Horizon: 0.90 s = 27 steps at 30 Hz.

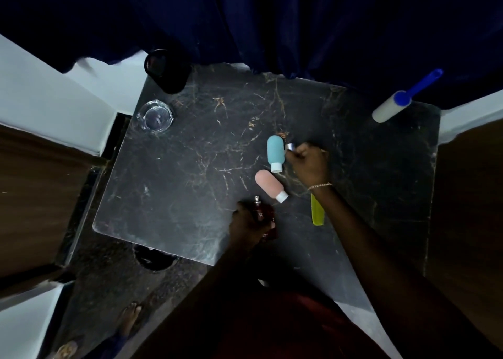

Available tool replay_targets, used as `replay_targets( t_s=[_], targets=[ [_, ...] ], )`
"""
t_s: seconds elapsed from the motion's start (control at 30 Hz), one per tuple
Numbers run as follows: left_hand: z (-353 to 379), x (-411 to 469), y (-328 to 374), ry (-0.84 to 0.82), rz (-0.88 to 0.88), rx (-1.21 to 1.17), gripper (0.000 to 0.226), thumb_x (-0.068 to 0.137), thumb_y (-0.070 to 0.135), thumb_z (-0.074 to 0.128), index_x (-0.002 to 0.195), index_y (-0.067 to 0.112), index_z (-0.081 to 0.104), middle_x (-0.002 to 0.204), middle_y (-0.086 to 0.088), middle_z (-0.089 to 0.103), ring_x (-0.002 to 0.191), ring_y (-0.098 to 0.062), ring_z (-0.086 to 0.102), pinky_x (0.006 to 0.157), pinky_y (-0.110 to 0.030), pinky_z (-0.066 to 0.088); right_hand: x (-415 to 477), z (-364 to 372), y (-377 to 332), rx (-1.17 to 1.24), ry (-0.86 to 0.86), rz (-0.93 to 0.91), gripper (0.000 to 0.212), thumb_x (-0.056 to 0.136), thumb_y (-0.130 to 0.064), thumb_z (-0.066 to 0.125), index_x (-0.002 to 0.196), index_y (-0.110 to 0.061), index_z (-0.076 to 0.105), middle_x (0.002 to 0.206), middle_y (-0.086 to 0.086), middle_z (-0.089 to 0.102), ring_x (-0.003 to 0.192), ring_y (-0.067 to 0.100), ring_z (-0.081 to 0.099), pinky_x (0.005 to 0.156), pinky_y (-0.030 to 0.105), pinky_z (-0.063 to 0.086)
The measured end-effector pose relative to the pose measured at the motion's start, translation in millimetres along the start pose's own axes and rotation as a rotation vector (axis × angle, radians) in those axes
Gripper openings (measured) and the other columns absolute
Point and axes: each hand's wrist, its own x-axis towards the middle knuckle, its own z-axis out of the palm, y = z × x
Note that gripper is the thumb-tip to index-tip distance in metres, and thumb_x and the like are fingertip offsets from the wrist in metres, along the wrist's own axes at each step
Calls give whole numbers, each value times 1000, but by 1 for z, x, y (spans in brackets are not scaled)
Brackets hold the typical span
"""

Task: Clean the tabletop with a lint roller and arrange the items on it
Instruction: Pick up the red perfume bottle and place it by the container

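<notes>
On the dark marble tabletop (190, 168) lie a teal bottle (275, 153) and a pink bottle (269, 184), both on their sides with white caps toward me. My left hand (250, 223) is closed around a dark red perfume bottle (263, 212) with a metal sprayer, near the front edge. My right hand (309, 162) is closed on a small silver cap (290, 146) just right of the teal bottle. A yellow-green comb (317, 211) lies partly under my right wrist. The lint roller (400, 101), white roll with blue handle, rests at the far right corner.
A clear glass ashtray (155, 116) sits near the far left edge, with a black round container (166, 69) behind it at the corner. Dark blue curtains (272, 18) hang along the back. Brown wooden surfaces flank the table on both sides.
</notes>
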Motion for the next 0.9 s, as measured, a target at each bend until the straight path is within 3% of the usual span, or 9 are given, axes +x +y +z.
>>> replay_targets(
  t_s=[0.1, 0.2, 0.3, 0.4, 0.47, 0.57, 0.67, 0.8, 0.9],
  targets=[
    [2, 1, -6, 34, 31, -34, 63, 67, 26, 94, 114, 5, 58, 108, -10, 76, 99, -30, 73, 86, -44, 60, -27, 2, 1, 206, -75, 60, 27, 82, -29, 77, 66, -12, 62, 62, 3, 64, 59, 16, 58, 57, 31, 42],
    [-6, 4, -8, 22, 38, -25, 64, 69, 25, 92, 113, 6, 50, 105, -8, 73, 94, -27, 72, 80, -43, 61, -46, 7, 4, 325, -183, 140, 19, 77, -22, 81, 76, -9, 67, 70, 8, 71, 62, 20, 65, 59, 34, 53],
    [-17, 4, -14, -4, 89, -13, 63, 68, 30, 94, 108, 14, 47, 96, 5, 67, 83, -12, 65, 71, -27, 55, -65, 10, 1, 495, -247, 205, 17, 78, -13, 81, 82, -7, 66, 79, 18, 73, 59, 20, 66, 59, 31, 56],
    [-27, 0, -22, -49, 100, -91, 57, 67, 26, 95, 112, 15, 61, 94, 9, 72, 80, -5, 68, 67, -12, 55, -84, 9, -6, 606, -286, 187, 19, 84, -11, 77, 100, -5, 69, 90, 15, 72, 68, 18, 67, 58, 22, 55],
    [-34, -4, -25, -111, 82, -219, 57, 68, 17, 94, 119, 10, 69, 102, -3, 79, 91, -20, 76, 80, -34, 64, -96, 6, -13, 641, -317, 155, 25, 89, -12, 72, 113, -18, 69, 100, 12, 73, 79, 18, 69, 66, 25, 58],
    [-47, -19, -24, -213, 125, -452, 48, 76, 7, 89, 121, 7, 72, 108, -20, 77, 102, -42, 74, 88, -60, 60, -112, 4, -26, 727, -376, 153, 33, 94, -15, 65, 118, -37, 64, 111, 4, 73, 90, 15, 71, 77, 31, 57],
    [-64, -36, -24, -262, 201, -522, 34, 85, 16, 82, 117, 11, 73, 106, -16, 78, 101, -39, 74, 89, -53, 61, -129, 11, -43, 811, -399, 164, 29, 96, -13, 61, 120, -30, 64, 107, 2, 73, 101, 19, 70, 82, 33, 55],
    [-95, -58, -29, -275, 287, -526, 30, 88, 28, 80, 116, 21, 70, 106, -9, 78, 99, -31, 76, 86, -46, 63, -155, 26, -72, 957, -375, 141, 31, 97, -3, 57, 128, 0, 53, 105, 22, 67, 93, 36, 68, 84, 38, 58],
    [-117, -72, -37, -292, 296, -558, 35, 88, 34, 79, 120, 28, 67, 110, -10, 77, 98, -32, 77, 77, -53, 64, -174, 35, -92, 964, -360, 84, 29, 95, 1, 58, 124, 4, 55, 99, 15, 70, 90, 27, 70, 85, 36, 58]
  ],
)
